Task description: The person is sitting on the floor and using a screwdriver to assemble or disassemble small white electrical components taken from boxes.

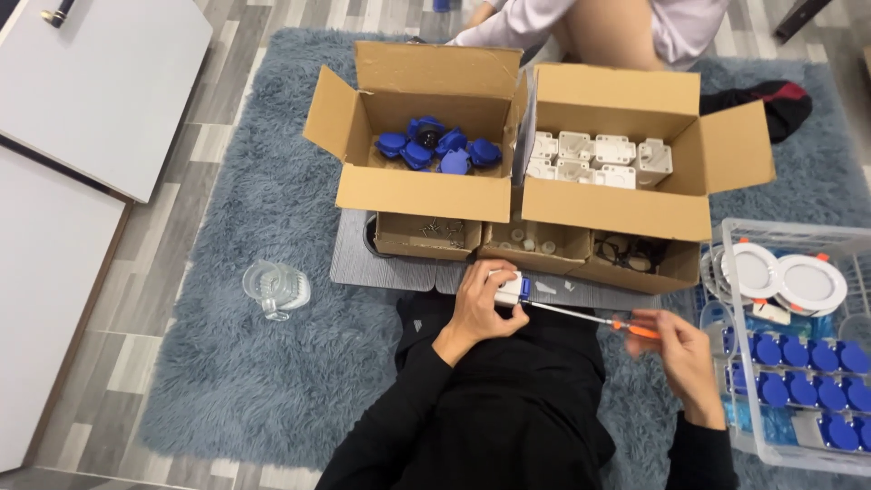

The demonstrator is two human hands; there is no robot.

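Note:
My left hand [478, 308] grips a small white box part with a blue piece [511, 289] over my lap. My right hand [679, 349] holds a screwdriver with an orange handle [641, 330]; its metal shaft [572, 314] runs left and its tip meets the white part. Both sleeves are black. In front of me, one cardboard box [422, 192] holds blue caps [438, 149] and a second [617, 210] holds white box parts [599, 156].
Three low cardboard trays [426, 238] with screws, small white bits and black rings sit on a grey mat. A clear wire basket [798, 345] at right holds round white lamps and blue parts. A clear plastic bag [275, 289] lies on the shaggy rug. Another person sits beyond the boxes.

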